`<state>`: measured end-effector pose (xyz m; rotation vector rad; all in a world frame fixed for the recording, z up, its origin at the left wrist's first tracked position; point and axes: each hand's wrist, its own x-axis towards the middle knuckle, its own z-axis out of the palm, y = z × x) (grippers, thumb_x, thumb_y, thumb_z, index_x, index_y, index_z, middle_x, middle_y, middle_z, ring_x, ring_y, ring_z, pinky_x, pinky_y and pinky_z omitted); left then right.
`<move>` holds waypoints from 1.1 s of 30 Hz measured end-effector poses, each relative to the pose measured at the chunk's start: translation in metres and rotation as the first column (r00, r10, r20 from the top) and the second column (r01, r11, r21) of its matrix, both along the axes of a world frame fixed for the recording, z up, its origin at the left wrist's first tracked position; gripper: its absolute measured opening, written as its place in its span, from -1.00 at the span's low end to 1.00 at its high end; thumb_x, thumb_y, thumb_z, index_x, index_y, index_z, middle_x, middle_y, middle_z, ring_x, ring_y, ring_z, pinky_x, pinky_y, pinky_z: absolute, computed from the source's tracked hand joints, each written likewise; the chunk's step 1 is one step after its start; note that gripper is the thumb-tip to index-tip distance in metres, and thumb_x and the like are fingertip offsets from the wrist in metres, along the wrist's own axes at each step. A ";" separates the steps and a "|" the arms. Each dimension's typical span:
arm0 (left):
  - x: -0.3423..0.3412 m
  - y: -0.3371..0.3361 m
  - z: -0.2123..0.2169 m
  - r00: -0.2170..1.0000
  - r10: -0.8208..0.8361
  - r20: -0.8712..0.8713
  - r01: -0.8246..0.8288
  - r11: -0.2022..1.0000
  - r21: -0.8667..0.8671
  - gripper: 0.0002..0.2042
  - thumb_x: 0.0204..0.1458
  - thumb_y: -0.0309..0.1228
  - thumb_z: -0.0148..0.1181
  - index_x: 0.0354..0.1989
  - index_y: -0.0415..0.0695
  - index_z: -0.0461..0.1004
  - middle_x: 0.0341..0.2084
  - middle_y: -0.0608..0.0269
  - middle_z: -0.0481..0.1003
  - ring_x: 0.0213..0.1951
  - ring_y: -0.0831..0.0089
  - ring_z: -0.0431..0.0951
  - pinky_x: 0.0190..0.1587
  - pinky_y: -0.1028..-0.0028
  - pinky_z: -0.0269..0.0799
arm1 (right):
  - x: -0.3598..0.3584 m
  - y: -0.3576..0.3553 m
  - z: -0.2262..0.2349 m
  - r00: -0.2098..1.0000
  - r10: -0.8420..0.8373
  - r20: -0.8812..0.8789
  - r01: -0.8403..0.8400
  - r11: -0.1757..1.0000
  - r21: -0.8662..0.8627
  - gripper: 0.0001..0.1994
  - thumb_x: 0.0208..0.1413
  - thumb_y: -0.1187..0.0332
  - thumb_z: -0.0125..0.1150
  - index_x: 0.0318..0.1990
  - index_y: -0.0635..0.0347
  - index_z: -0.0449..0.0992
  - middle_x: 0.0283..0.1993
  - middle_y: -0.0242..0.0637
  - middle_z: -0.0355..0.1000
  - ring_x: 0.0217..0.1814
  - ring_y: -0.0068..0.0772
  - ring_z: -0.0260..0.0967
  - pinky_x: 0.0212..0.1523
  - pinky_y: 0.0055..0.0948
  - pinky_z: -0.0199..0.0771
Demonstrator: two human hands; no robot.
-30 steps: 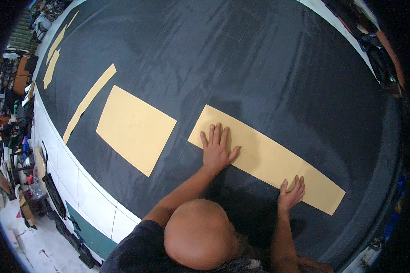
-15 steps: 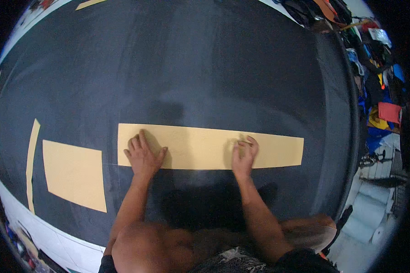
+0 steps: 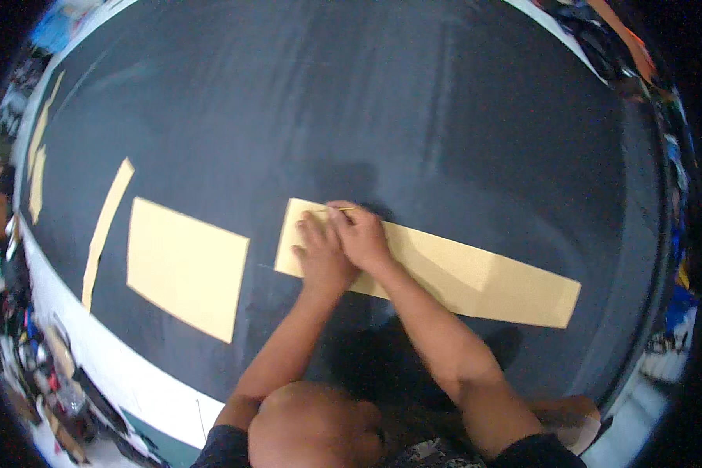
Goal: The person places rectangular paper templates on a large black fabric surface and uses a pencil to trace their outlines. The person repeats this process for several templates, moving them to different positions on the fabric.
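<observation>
Under both hands lies the long tan paper strip (image 3: 476,277): left hand (image 3: 320,253) flat, fingers spread; right hand (image 3: 360,234) pinching a thin yellow marker (image 3: 337,208).

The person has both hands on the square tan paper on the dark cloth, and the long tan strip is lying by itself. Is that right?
Not quite. In the head view both hands, the left hand and the right hand, press on the long tan strip, near its left end. It is the squarish tan paper that lies by itself, to the left on the dark cloth.
</observation>
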<state>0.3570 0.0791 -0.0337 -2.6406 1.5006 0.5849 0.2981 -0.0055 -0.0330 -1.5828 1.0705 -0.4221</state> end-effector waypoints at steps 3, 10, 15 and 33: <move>-0.001 0.000 0.010 0.999 -0.003 -0.047 0.003 1.000 0.003 -0.05 0.04 0.10 0.20 0.48 -0.21 -0.07 0.40 -0.39 -0.04 0.43 -0.33 -0.03 0.18 -0.36 0.24 | 0.009 -0.003 0.002 1.000 0.024 0.003 -0.024 0.997 -0.069 -0.71 0.30 0.30 0.08 0.00 0.29 0.59 -0.02 -0.08 0.59 0.02 -0.09 0.57 0.08 -0.27 0.51; -0.002 -0.004 0.018 0.998 0.030 -0.063 -0.028 0.999 0.033 -0.10 0.09 0.00 0.19 0.48 -0.22 -0.09 0.43 -0.25 -0.02 0.45 -0.24 -0.02 0.25 -0.29 0.19 | 0.033 -0.013 -0.003 0.989 0.148 -0.005 -0.147 0.974 -0.172 -0.72 0.29 0.29 0.07 -0.02 0.26 0.59 -0.01 -0.03 0.58 0.04 0.02 0.54 0.09 -0.20 0.51; -0.002 -0.003 0.013 0.995 0.030 -0.096 -0.024 0.997 0.067 -0.14 0.12 0.02 0.16 0.48 -0.18 -0.06 0.46 -0.22 -0.05 0.46 -0.24 -0.07 0.26 -0.31 0.16 | 0.042 -0.013 -0.007 0.983 0.179 -0.034 -0.182 0.968 -0.170 -0.71 0.29 0.28 0.06 -0.02 0.24 0.60 0.00 -0.04 0.57 0.06 0.02 0.53 0.12 -0.19 0.49; -0.001 0.002 0.000 0.997 -0.014 -0.080 0.021 0.996 0.088 -0.04 0.04 0.17 0.18 0.50 -0.13 -0.08 0.47 -0.19 -0.12 0.47 -0.26 -0.13 0.25 -0.35 0.14 | 0.045 -0.015 -0.007 0.975 0.217 -0.038 -0.219 0.943 -0.251 -0.73 0.29 0.26 0.03 -0.01 0.17 0.56 -0.02 -0.02 0.56 0.01 0.10 0.51 0.09 -0.08 0.48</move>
